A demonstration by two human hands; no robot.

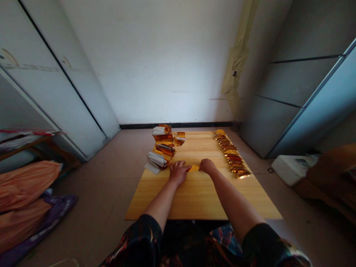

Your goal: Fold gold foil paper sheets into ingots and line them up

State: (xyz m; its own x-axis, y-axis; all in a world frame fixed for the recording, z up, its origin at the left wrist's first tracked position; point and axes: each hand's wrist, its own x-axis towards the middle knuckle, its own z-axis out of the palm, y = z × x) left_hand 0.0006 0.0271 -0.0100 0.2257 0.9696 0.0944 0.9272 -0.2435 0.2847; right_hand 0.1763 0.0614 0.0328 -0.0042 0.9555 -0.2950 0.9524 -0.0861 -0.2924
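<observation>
Your left hand (178,172) and right hand (207,167) flank a gold foil sheet (194,168) on the wooden board (194,200), fingers together, grip unclear; folded foil stacks (162,150) sit just beyond.

At the lower centre of the frame, the bare left hand (179,172) and bare right hand (207,166) rest at either end of a small folded gold foil piece (194,168) on a light wooden surface (244,207). Toward the surface's far left lie loose heaps of gold-and-white foil packets (162,154); along its right side runs an overlapping row of gold foil packets (229,154).
</observation>
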